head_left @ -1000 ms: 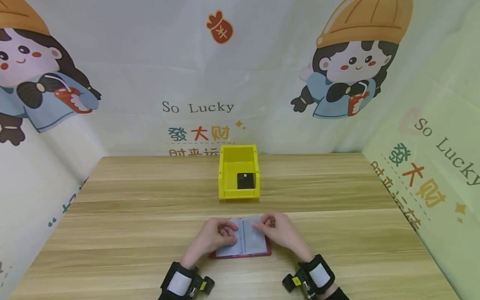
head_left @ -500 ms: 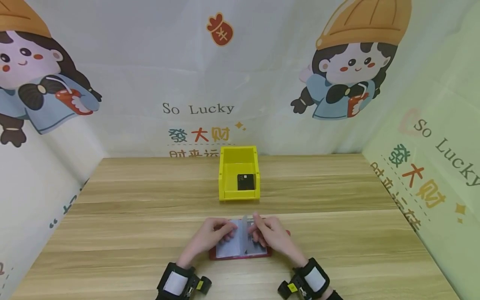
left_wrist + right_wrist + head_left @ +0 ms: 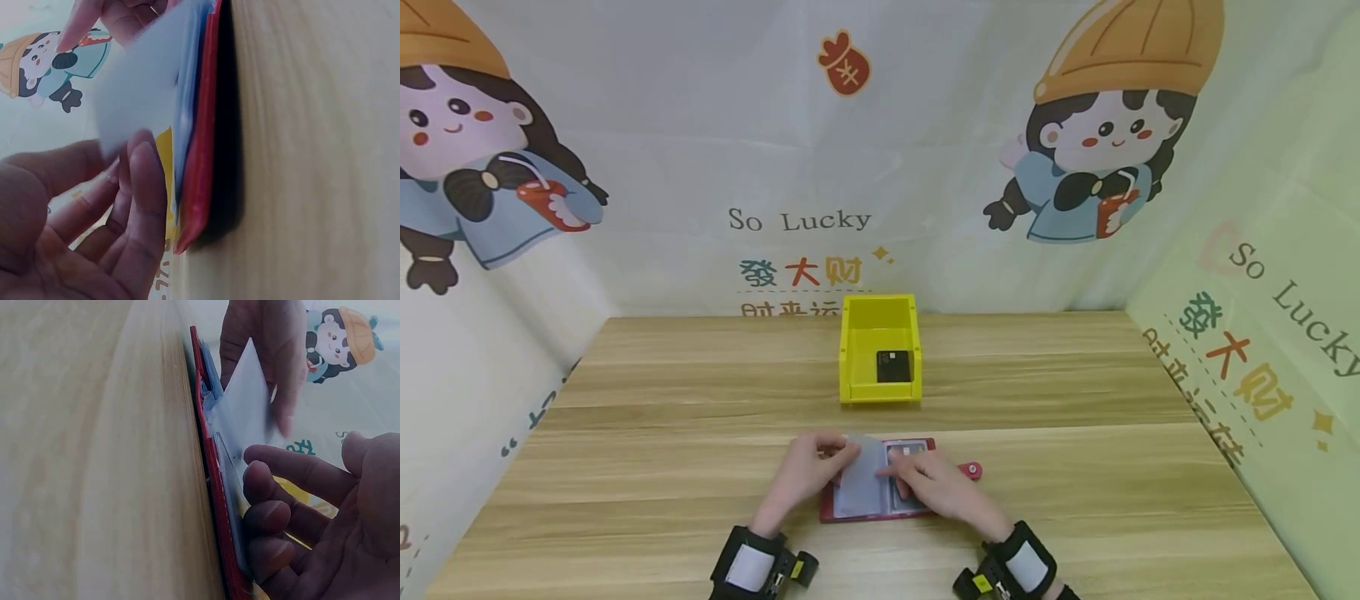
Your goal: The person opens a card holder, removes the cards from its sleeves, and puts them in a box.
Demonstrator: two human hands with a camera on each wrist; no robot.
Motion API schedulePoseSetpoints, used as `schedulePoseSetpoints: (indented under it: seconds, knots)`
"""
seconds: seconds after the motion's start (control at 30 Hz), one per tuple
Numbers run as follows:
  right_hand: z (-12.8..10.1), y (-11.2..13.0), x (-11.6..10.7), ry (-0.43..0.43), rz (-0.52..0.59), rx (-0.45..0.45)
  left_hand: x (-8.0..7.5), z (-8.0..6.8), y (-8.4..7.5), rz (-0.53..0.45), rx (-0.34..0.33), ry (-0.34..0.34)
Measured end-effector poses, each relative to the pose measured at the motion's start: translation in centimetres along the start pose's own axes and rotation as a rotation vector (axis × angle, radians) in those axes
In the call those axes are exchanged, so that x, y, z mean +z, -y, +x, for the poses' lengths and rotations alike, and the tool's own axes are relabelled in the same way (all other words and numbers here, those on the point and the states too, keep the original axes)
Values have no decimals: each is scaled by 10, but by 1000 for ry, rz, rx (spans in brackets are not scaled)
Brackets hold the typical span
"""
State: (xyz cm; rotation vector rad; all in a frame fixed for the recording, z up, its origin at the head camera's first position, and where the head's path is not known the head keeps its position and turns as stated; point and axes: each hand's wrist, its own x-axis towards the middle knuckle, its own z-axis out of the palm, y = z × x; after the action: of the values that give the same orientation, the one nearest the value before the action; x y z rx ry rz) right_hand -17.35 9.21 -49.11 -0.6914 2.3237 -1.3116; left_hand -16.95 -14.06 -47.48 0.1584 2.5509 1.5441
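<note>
Since a second ago, one clear sleeve (image 3: 859, 477) of the card holder (image 3: 880, 510) has swung from lying flat on the right page, through upright, over to the left. My left hand (image 3: 808, 471) now catches it, fingers (image 3: 145, 187) loosely curled against its edge, thumb behind; I cannot tell whether that is a true pinch or only a prop. My right hand (image 3: 936, 487) lies on the newly bared right page, fingers (image 3: 275, 519) bent and pressing it flat, gripping nothing that I can see. A dark card (image 3: 907, 452) shows in that page's pocket.

The holder sits open on the surface (image 3: 1075, 467) just in front of me, red cover down, its snap tab (image 3: 970, 472) sticking out to the right. Well beyond it stands the yellow bin (image 3: 880, 348) with a black card (image 3: 892, 366) inside.

I judge I am mid page-turn, leafing through sleeves. Next I should lay this sleeve flat on the left, then work a fingertip into the right pocket without lifting the holder.
</note>
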Motion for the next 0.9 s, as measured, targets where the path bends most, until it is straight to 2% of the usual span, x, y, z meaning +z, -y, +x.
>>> schedulePoseSetpoints:
  seconds: [0.13, 0.33, 0.53, 0.7, 0.9]
  knots:
    - [-2, 3, 0, -2, -47, 10, 0, -3, -2, 25, -10, -33]
    - [-2, 9, 4, 3, -104, -12, 1, -4, -4, 76, -61, -99]
    - [-1, 8, 5, 18, -148, -28, 1, -3, -3, 115, -107, -101]
    - [-2, 5, -1, 44, -130, -35, 3, -3, 0, 129, -90, -102]
    - [-6, 1, -20, -13, -126, -53, 8, -4, -4, 190, -60, -120]
